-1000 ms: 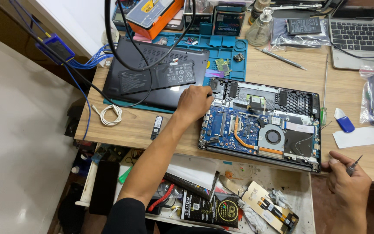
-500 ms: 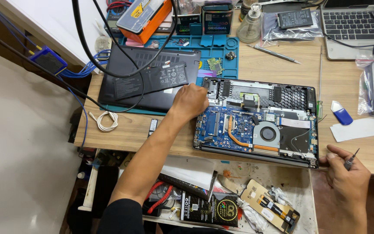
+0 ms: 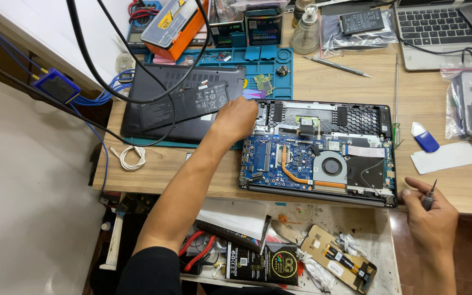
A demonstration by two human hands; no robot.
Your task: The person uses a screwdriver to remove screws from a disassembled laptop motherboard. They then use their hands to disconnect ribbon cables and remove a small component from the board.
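1. Wooden bench (image 3: 323, 82), pretty cluttered; pale floor off to the left, an open drawer (image 3: 356, 218) of junk on the near side.
2. Opened laptop (image 3: 319, 150) sits mid-bench, blue board and fan showing. Its dark cover (image 3: 181, 106) lies just left on a teal mat (image 3: 271, 57), white-print label on it.
3. Left hand (image 3: 237, 117) rests curled on the laptop's far-left corner; can't tell if it's gripping anything.
4. Right hand (image 3: 430, 218) is at the near-right corner, fingers closed around a small screwdriver (image 3: 429, 198).
5. Far left: orange case (image 3: 173, 24) with a yellow label. Right: a blue-white pry tool (image 3: 424, 136) and white paper (image 3: 446, 157).
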